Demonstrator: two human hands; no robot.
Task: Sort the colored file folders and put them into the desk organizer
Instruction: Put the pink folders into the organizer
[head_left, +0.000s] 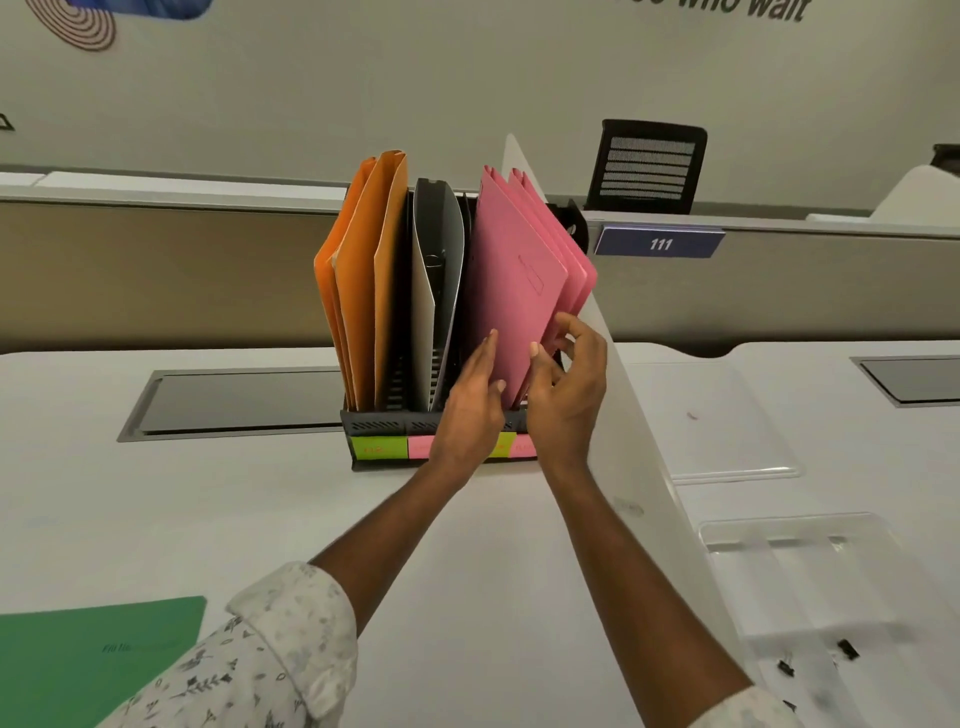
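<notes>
Broad smooth white desk (467, 545), partition (639, 467) tight at right, black slotted desk organizer (374, 423), orange folders (363, 270) upright at left, pink folders (514, 275) tilted in right slot, green folder (93, 654) flat near-left, left hand (467, 405) straight-fingered against them, right hand (566, 395) pinching their edge

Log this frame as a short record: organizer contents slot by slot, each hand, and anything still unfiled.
organizer: black desk organizer on the white desk, coloured labels along its front
left slot: orange folders, upright
middle slot: grey folder
right slot: pink folders, leaning right
left hand: straight fingers against the front pink folder
right hand: pinches the pink folders' edge
unfiled: green folder, flat on the desk
</notes>
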